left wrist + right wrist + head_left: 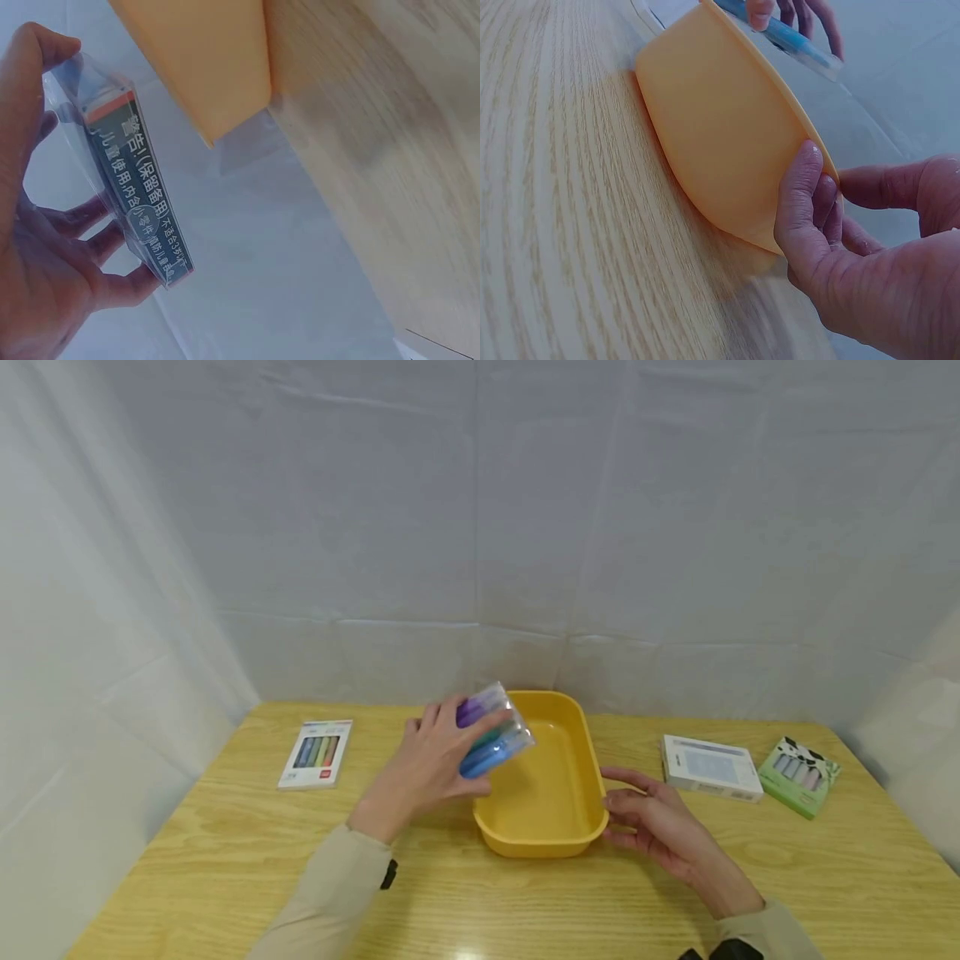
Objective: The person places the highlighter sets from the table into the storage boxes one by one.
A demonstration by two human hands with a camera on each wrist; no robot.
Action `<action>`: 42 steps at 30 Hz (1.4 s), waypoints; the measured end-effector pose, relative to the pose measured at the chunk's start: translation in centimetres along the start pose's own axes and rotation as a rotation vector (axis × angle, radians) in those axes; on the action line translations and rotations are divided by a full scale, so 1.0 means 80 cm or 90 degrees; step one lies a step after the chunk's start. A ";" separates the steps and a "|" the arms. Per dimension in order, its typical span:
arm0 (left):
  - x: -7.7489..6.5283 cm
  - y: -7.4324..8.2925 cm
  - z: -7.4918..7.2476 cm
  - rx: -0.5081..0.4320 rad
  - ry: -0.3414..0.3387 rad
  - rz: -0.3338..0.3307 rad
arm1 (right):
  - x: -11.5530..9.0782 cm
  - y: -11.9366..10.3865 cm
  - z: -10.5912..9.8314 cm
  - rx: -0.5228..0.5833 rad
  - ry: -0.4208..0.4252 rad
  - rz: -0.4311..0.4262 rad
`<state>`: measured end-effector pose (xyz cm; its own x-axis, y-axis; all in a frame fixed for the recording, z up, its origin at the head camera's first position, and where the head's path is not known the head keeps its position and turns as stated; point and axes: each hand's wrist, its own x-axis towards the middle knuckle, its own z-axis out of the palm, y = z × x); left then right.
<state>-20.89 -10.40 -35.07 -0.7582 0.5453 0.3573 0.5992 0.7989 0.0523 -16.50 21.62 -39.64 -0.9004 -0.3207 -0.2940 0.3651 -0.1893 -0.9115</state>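
Observation:
A clear plastic pack of colored markers (491, 739), purple, green and blue, is held in my left hand (431, 756) above the left rim of a yellow plastic bin (536, 845). In the left wrist view, the pack's dark end panel (139, 187) shows printed white lettering, with my thumb on one side and fingers on the other. My right hand (663, 827) grips the bin's front right corner from outside; its bent fingers (802, 180) press the wall close under the rim in the right wrist view. The bin's inside shows only bare yellow plastic.
At the left of the wooden table (225, 852) lies a white box of colored pens (317, 755). To the right are a white box (712, 767) and, beside it, a green box with a window (799, 777). A pale curtain (525, 527) hangs behind the table's back edge.

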 end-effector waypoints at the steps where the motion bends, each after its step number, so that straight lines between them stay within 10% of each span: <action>1: 0.001 0.001 0.000 -0.004 -0.001 0.004 | 0.000 0.000 0.000 0.001 0.000 0.000; 42: 0.049 0.046 0.018 -0.047 -0.136 0.118 | 0.009 0.000 0.008 -0.020 0.034 -0.005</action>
<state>-21.99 -4.97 -34.83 -0.6666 0.7273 0.1632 0.7435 0.6646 0.0746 -16.98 20.81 -39.65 -0.9150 -0.2691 -0.3006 0.3508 -0.1627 -0.9222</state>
